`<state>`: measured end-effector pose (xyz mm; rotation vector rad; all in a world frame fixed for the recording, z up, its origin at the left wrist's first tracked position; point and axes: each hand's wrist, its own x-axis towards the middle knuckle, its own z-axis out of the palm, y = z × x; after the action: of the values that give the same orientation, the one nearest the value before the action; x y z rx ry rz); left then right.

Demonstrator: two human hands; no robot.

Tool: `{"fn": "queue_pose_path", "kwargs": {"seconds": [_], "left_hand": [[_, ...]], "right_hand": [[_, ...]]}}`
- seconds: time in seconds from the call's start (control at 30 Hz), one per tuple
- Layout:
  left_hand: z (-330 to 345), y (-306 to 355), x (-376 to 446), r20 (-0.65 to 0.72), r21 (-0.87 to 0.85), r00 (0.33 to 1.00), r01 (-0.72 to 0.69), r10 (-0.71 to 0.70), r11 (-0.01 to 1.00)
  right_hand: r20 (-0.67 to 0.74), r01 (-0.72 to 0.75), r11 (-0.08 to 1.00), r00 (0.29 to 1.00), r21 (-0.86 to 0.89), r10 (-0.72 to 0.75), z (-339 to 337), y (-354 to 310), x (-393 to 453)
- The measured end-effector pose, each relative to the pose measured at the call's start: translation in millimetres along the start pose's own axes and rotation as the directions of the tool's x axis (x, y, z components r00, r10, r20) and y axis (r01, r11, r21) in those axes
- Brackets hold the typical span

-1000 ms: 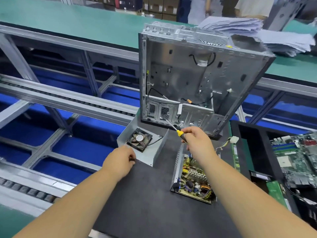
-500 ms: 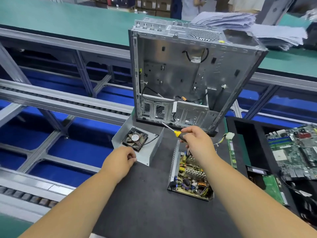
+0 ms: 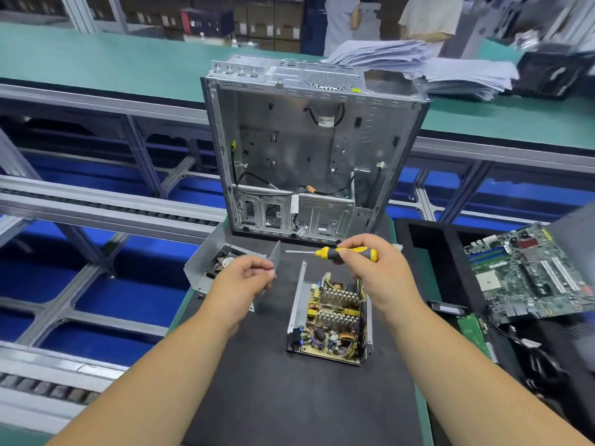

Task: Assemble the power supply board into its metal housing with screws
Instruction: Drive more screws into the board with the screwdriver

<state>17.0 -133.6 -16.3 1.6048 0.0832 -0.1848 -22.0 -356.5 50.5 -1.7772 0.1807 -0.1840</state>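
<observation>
One board [image 3: 331,320] sits in its housing [image 3: 295,312]; your right hand [image 3: 373,272] grips one screwdriver [image 3: 346,252], your left hand [image 3: 240,283] curls, contents unclear.

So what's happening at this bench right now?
A person is putting a computer power supply together. The right hand grips a yellow-handled screwdriver, held level above the mat with its tip pointing left. The left hand is raised with its fingers curled as if pinching something small; whether that is a screw cannot be seen. The power supply board sits in its metal tray on the black mat, and the fan cover lies separately to the left. An open computer case stands behind.
</observation>
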Motion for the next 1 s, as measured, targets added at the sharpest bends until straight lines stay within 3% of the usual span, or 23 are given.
{"fn": "queue_pose_path", "kwargs": {"seconds": [0.27, 0.6, 0.83, 1.0], "left_hand": [[28.6, -0.7, -4.8, 0.090, -0.201, 0.994, 0.075, -0.057, 0.977], [38.9, -2.0, -9.3, 0.137, -0.251, 0.989, 0.097, -0.064, 0.963], [33.7, -3.2, -5.6, 0.152, -0.256, 0.985, 0.122, -0.085, 0.959], [26.1, -0.2, 3.2, 0.219, -0.220, 0.973, 0.127, -0.078, 0.967]], "right_hand": [[-0.016, 0.004, 1.000, 1.000, 0.006, -0.003, -25.5, -0.9, -14.0], [-0.035, 0.007, 0.997, 0.999, -0.080, -0.009, -32.5, 4.6, -21.9], [0.040, 0.010, 0.995, 0.999, -0.094, -0.006, -28.9, 0.1, -27.6], [-0.012, -0.017, 0.992, 1.000, -0.124, 0.016, -18.8, -5.7, -32.6]]}}
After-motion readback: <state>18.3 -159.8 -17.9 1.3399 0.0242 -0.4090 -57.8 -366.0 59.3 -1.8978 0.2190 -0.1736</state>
